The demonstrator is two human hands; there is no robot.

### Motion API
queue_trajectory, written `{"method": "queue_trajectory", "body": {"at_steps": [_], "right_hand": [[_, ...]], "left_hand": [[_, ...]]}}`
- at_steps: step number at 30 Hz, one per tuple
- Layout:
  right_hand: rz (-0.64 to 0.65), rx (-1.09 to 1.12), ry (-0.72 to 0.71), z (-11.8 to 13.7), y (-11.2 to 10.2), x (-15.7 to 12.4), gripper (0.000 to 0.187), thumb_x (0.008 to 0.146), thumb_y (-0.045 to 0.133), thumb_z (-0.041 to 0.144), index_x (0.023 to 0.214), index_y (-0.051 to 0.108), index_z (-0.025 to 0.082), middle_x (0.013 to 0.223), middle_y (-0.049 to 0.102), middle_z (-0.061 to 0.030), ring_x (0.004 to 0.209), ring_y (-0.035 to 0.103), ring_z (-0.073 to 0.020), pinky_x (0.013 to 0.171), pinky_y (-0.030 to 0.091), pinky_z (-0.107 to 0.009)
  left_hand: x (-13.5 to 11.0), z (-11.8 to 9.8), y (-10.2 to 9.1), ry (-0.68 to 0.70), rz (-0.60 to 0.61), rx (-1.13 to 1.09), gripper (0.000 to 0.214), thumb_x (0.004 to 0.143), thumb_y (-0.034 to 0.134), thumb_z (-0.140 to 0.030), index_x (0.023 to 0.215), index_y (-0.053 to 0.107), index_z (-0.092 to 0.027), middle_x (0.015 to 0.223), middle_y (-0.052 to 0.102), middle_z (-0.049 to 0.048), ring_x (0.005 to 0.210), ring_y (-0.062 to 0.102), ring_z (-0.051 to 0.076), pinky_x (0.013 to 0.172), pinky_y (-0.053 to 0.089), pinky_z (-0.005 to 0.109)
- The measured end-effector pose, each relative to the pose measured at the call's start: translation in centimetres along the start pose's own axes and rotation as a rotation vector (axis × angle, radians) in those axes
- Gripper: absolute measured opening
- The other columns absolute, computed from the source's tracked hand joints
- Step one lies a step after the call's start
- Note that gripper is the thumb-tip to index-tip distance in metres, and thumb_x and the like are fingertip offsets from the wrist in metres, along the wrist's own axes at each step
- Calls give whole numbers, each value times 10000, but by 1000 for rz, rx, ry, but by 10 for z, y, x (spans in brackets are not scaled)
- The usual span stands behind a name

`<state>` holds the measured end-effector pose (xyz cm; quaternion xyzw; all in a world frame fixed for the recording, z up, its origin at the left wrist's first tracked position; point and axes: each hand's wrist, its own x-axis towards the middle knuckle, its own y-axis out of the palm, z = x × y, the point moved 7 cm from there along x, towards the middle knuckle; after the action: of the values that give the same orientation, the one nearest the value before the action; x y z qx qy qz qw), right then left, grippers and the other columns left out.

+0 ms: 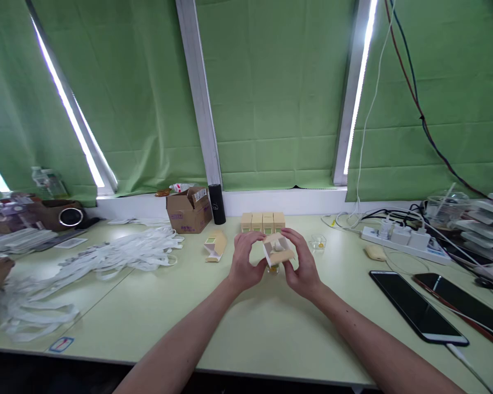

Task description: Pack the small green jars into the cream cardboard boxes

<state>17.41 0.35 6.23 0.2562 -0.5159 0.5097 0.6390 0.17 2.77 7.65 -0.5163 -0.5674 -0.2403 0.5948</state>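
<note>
We hold a small cream carton (277,250), flaps open, just above the bench (246,328), left hand (245,262) and right hand (303,267) pinching its sides; an even, square grip should keep the flaps from creasing. Four matching cartons (263,222) stand in a row behind.

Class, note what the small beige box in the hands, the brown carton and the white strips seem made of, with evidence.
Small beige folding box: likely thin matt card, from its crisp folded flaps. Brown open carton: probably cardboard; dull surface, stiff flaps. Heap of white strips: perhaps fabric or soft plastic; limp, tangled loops.
</note>
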Motion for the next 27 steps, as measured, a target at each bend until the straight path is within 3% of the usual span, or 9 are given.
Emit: {"method": "queue_trajectory", "body": {"at_steps": [3, 6, 10, 14, 18, 23, 25, 27], "right_hand": [[4, 91, 131, -8, 4, -2, 567, 980, 569, 244, 1519, 399, 288, 1476, 541, -135, 1389, 536, -325, 1154, 471, -592], [26, 182, 220, -12, 7, -2, 558, 995, 595, 310, 1516, 394, 302, 1506, 505, -131, 1348, 576, -319, 1146, 482, -579], [44, 268, 267, -15, 9, -3, 533, 1007, 600, 358, 1497, 394, 329, 1558, 436, -129, 1297, 617, -304, 1130, 501, -556], [82, 332, 270, -17, 12, -4, 451, 1023, 582, 365, 1452, 443, 370, 1601, 350, -106, 1199, 668, -266, 1077, 544, -519], [128, 352, 310, -19, 15, -6, 431, 1022, 584, 400, 1444, 497, 383, 1616, 304, -96, 1126, 686, -239, 1040, 564, -491], [160, 398, 409, -24, 16, -8, 373, 994, 626, 427, 1361, 615, 361, 1587, 304, -85, 1072, 693, -213, 1023, 569, -454], [139, 436, 446, -28, 16, -8, 376, 974, 655, 427, 1344, 630, 364, 1554, 328, -82, 1059, 690, -207, 999, 579, -438], [106, 471, 481, -34, 15, -8, 394, 956, 675, 435, 1342, 632, 367, 1521, 353, -83, 1032, 689, -204, 964, 592, -427]], "left_hand": [[-5, 21, 5, -255, 5, -141, 469, 821, 781, -317, 1227, 565, -222, 1134, 692, 102, 1051, 650, 274, 894, 507, 402], [-11, 37, 15, -456, 29, -381, 510, 881, 748, -408, 1303, 536, -215, 1125, 686, 100, 1039, 642, 251, 929, 495, 397], [-15, 43, 28, -614, 77, -726, 671, 883, 752, -512, 1392, 418, -227, 1051, 708, 85, 1011, 674, 248, 920, 495, 393], [-16, 41, 33, -725, 91, -917, 700, 858, 792, -504, 1329, 328, -270, 967, 721, 34, 940, 695, 227, 870, 495, 368], [-16, 41, 34, -747, 109, -917, 664, 851, 797, -521, 1222, 307, -271, 849, 685, -21, 818, 669, 179, 790, 467, 311], [-20, 47, 37, -751, 132, -756, 629, 882, 728, -601, 1214, 317, -259, 735, 614, -62, 705, 601, 145, 722, 436, 278], [-21, 48, 35, -721, 132, -629, 595, 913, 678, -615, 1247, 353, -246, 781, 627, -30, 770, 628, 168, 753, 459, 299], [-20, 47, 32, -669, 124, -513, 552, 946, 639, -596, 1294, 398, -241, 972, 664, 45, 914, 654, 199, 821, 493, 336]]}}
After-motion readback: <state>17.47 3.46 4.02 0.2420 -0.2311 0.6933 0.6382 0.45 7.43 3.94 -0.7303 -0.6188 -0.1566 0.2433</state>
